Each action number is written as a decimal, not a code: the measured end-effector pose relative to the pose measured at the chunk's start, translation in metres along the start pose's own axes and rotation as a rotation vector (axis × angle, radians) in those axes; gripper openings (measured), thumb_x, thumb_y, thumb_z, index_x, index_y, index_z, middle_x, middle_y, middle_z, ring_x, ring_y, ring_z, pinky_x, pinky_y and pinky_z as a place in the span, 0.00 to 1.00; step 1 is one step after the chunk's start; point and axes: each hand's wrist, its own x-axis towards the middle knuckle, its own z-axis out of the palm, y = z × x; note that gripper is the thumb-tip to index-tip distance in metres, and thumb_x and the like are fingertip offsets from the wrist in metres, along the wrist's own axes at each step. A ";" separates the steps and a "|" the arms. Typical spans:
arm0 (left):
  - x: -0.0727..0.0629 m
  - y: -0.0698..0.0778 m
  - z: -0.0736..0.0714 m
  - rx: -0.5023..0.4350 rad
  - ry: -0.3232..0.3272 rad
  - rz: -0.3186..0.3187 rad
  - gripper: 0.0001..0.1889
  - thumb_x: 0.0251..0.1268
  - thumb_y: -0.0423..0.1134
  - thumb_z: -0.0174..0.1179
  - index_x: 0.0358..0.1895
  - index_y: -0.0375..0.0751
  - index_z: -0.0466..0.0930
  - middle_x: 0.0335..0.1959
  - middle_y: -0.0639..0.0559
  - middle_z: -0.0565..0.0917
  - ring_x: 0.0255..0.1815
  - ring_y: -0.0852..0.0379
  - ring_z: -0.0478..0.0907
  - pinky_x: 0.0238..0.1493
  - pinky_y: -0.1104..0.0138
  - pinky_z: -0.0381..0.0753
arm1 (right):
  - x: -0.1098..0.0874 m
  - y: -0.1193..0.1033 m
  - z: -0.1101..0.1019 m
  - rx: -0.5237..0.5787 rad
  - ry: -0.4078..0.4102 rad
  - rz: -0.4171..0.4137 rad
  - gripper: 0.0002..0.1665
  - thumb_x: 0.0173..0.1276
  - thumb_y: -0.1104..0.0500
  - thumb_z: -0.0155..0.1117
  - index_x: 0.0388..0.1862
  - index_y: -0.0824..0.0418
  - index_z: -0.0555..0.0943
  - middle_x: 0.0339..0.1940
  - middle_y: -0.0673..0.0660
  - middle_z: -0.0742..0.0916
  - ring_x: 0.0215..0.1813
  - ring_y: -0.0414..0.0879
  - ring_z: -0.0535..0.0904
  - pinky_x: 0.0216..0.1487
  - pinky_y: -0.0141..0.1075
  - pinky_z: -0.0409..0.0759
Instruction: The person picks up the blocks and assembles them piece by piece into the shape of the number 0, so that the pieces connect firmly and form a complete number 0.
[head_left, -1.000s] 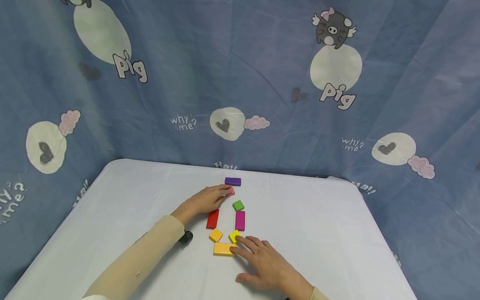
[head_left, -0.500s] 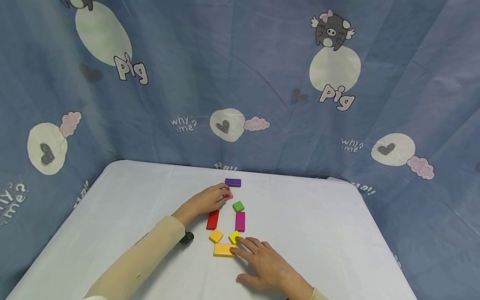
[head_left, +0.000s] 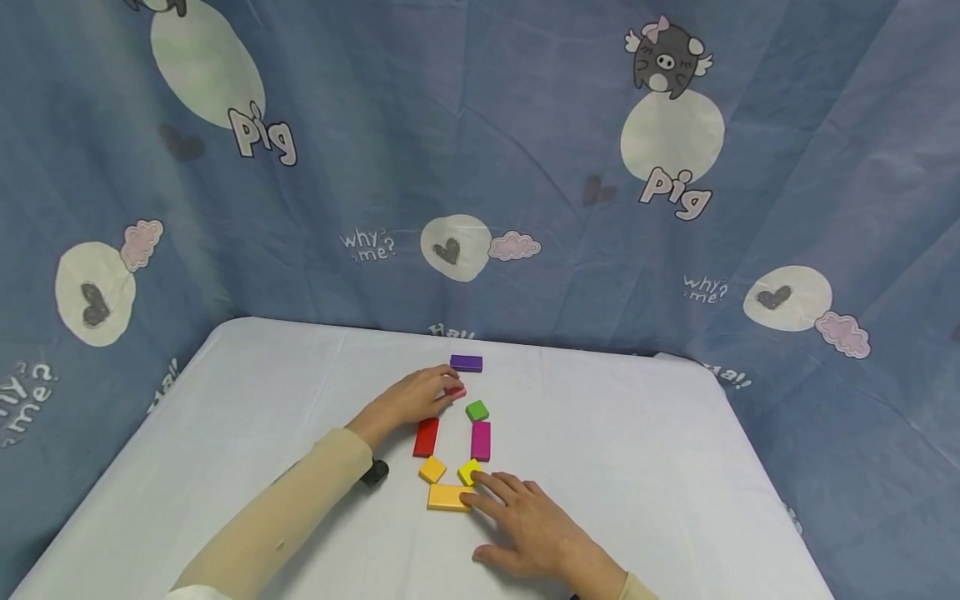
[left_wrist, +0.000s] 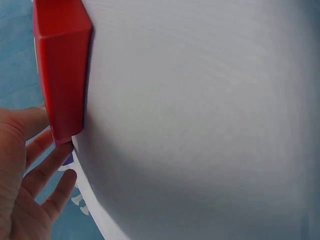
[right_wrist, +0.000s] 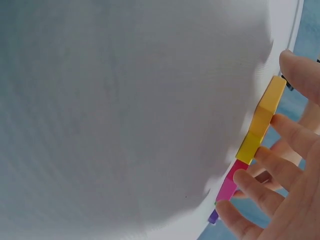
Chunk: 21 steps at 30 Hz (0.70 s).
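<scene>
In the head view my left hand pinches a small pink block between thumb and fingers. Just behind that block lies a purple block. A red block sits below the left hand; the left wrist view shows this red block large, beside the thumb. My right hand rests with spread fingers, its fingertips at a yellow block and an orange rectangular block. The right wrist view shows fingertips touching or nearly touching the yellow block.
A green block and a magenta block lie on the right side of the arrangement. A small orange block is on its left. White cloth covers the table; a blue printed curtain hangs behind.
My left hand has drawn the pink block slightly toward me and to the left, away from the purple block. The right hand keeps its place.
</scene>
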 end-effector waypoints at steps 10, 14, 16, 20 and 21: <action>-0.003 -0.002 -0.005 -0.038 -0.015 0.011 0.20 0.67 0.43 0.64 0.61 0.47 0.79 0.65 0.51 0.76 0.65 0.50 0.72 0.64 0.54 0.69 | 0.000 -0.001 0.000 0.004 0.003 -0.001 0.40 0.66 0.30 0.55 0.75 0.37 0.63 0.76 0.48 0.65 0.71 0.49 0.64 0.62 0.54 0.71; -0.004 -0.002 -0.005 -0.032 -0.030 0.023 0.22 0.68 0.44 0.63 0.64 0.47 0.77 0.64 0.49 0.77 0.64 0.48 0.72 0.64 0.52 0.69 | 0.000 -0.001 0.000 0.000 0.002 -0.005 0.40 0.66 0.30 0.55 0.74 0.38 0.63 0.75 0.48 0.65 0.71 0.49 0.64 0.62 0.54 0.71; -0.005 -0.002 -0.005 -0.016 -0.033 0.023 0.22 0.68 0.45 0.62 0.64 0.48 0.77 0.64 0.49 0.76 0.65 0.48 0.72 0.64 0.52 0.69 | 0.000 -0.001 0.000 -0.002 -0.001 -0.003 0.40 0.66 0.30 0.55 0.74 0.38 0.63 0.75 0.48 0.65 0.71 0.49 0.64 0.62 0.54 0.71; -0.006 -0.003 -0.004 0.024 -0.032 0.017 0.23 0.70 0.48 0.60 0.66 0.51 0.75 0.66 0.46 0.73 0.67 0.46 0.69 0.64 0.49 0.69 | 0.002 -0.001 0.000 -0.001 -0.011 0.006 0.40 0.65 0.29 0.55 0.74 0.36 0.63 0.75 0.48 0.66 0.71 0.49 0.64 0.61 0.54 0.72; -0.006 -0.004 -0.004 0.030 -0.032 0.015 0.24 0.70 0.49 0.59 0.67 0.51 0.75 0.66 0.46 0.73 0.67 0.46 0.69 0.64 0.48 0.68 | 0.002 -0.001 0.000 0.000 -0.011 0.006 0.40 0.65 0.29 0.55 0.74 0.36 0.63 0.75 0.48 0.66 0.71 0.49 0.65 0.61 0.54 0.72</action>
